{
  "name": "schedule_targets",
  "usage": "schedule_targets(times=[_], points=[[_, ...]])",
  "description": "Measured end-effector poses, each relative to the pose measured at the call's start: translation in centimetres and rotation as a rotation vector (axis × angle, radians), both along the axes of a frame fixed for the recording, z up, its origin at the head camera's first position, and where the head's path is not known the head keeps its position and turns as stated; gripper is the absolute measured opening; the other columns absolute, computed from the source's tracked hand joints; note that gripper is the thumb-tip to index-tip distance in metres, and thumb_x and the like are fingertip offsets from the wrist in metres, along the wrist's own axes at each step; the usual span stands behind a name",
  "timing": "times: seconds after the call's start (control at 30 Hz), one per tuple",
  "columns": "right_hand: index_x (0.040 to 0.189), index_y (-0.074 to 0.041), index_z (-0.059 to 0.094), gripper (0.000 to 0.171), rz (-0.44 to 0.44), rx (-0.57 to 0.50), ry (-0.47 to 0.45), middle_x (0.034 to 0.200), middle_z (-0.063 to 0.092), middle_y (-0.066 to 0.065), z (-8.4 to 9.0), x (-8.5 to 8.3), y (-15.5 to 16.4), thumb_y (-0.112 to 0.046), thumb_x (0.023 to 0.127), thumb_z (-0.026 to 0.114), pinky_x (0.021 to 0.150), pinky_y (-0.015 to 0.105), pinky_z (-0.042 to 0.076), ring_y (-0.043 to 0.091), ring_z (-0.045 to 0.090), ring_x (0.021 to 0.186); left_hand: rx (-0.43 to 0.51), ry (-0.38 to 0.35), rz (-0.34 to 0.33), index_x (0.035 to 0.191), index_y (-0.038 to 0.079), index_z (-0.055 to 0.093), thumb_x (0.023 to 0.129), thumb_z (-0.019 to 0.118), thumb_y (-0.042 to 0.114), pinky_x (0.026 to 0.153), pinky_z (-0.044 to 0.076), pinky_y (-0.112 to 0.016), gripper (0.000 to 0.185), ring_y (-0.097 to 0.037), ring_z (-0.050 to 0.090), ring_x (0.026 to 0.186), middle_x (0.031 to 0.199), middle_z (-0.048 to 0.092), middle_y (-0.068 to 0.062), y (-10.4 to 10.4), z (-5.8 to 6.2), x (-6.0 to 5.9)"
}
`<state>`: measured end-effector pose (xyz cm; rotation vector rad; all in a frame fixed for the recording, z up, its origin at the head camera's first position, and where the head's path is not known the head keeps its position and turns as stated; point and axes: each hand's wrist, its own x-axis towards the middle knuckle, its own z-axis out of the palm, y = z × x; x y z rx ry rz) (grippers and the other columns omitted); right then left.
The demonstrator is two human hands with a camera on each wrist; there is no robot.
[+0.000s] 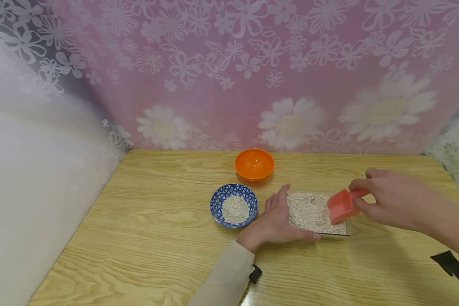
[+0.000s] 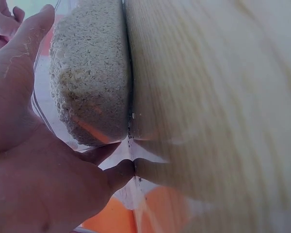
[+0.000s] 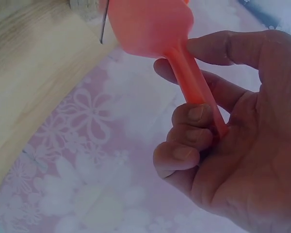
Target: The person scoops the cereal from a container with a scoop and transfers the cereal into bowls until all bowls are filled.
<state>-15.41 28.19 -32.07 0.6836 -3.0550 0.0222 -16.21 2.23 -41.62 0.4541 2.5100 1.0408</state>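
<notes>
A clear box filled with pale oat flakes stands on the table. My left hand holds its left end, thumb along the near side and fingers at the far side; in the left wrist view, that hand spans the see-through wall with the flakes behind it. With curled fingers, my right hand grips the handle of a coral-red scoop. In the head view, the scoop dips into the flakes at the box's right end, the right hand above the rim.
Just left of my left hand sits a blue-and-white patterned bowl with a heap of flakes in it. An orange bowl without contents stands behind, near the table's back edge. A pink flowered cloth hangs beyond the wooden table.
</notes>
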Motion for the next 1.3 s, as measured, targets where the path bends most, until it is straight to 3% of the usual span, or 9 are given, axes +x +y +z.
schedule_targets(times=[0.23, 0.43, 0.53, 0.67, 0.87, 0.97, 1.3], points=[[0.107, -0.015, 0.076, 0.020, 0.037, -0.111, 0.006, 0.081, 0.055, -0.006, -1.9, 0.0, 0.6, -0.025, 0.090, 0.076, 0.054, 0.023, 0.031, 0.005, 0.036, 0.060, 0.009, -0.002, -0.007, 0.163, 0.039, -0.003, 0.070, 0.085, 0.068, 0.117, 0.043, -0.048, 0.131, -0.021, 0.025, 0.155, 0.170, 0.018, -0.005, 0.0, -0.1, 0.0], [0.106, -0.015, 0.075, 0.022, 0.106, -0.282, 0.099, 0.081, 0.051, -0.011, -4.3, 0.5, 1.5, -0.013, 0.085, 0.081, 0.053, 0.020, 0.030, -0.005, 0.030, 0.060, 0.001, 0.000, -0.008, 0.163, 0.039, -0.003, 0.070, 0.084, 0.068, 0.116, 0.043, -0.049, 0.130, -0.022, 0.024, 0.156, 0.171, 0.017, -0.005, 0.0, -0.1, -0.2], [0.109, -0.015, 0.074, 0.022, 0.110, -0.342, 0.100, 0.087, 0.057, -0.010, -5.3, 0.5, 2.0, -0.012, 0.088, 0.079, 0.054, 0.020, 0.033, -0.008, 0.036, 0.064, -0.010, 0.000, -0.005, 0.163, 0.039, -0.002, 0.070, 0.084, 0.069, 0.116, 0.043, -0.049, 0.130, -0.023, 0.025, 0.156, 0.171, 0.018, -0.006, -0.1, -0.1, -0.1], [0.112, -0.017, 0.072, 0.023, 0.105, -0.412, 0.103, 0.088, 0.057, -0.014, -6.8, 0.6, 2.7, -0.010, 0.090, 0.077, 0.055, 0.021, 0.032, -0.008, 0.036, 0.066, -0.013, 0.001, -0.003, 0.163, 0.038, -0.002, 0.070, 0.084, 0.069, 0.116, 0.043, -0.050, 0.130, -0.023, 0.026, 0.155, 0.170, 0.019, -0.006, 0.0, -0.1, -0.1], [0.113, -0.021, 0.071, 0.037, 0.122, -0.568, 0.127, 0.082, 0.048, -0.020, -8.8, 1.1, 2.7, 0.001, 0.085, 0.079, 0.052, 0.019, 0.027, -0.005, 0.030, 0.061, -0.011, 0.010, -0.001, 0.163, 0.038, -0.001, 0.070, 0.084, 0.068, 0.115, 0.044, -0.049, 0.130, -0.023, 0.027, 0.154, 0.169, 0.020, -0.006, 0.0, -0.1, 0.0], [0.111, -0.022, 0.073, 0.039, 0.142, -0.635, 0.141, 0.083, 0.051, -0.020, -9.4, 1.3, 2.0, 0.003, 0.082, 0.080, 0.054, 0.018, 0.032, -0.005, 0.035, 0.062, -0.012, 0.014, -0.003, 0.163, 0.037, -0.001, 0.070, 0.084, 0.068, 0.116, 0.044, -0.048, 0.130, -0.023, 0.027, 0.154, 0.169, 0.021, -0.006, 0.0, 0.0, 0.0], [0.110, -0.019, 0.073, 0.035, 0.140, -0.694, 0.138, 0.082, 0.051, -0.018, -10.1, 1.3, 0.8, 0.004, 0.084, 0.078, 0.053, 0.017, 0.033, -0.003, 0.036, 0.061, -0.020, 0.023, 0.002, 0.163, 0.038, 0.000, 0.069, 0.083, 0.071, 0.115, 0.044, -0.047, 0.129, -0.022, 0.029, 0.153, 0.169, 0.021, -0.005, 0.0, 0.0, 0.0]])
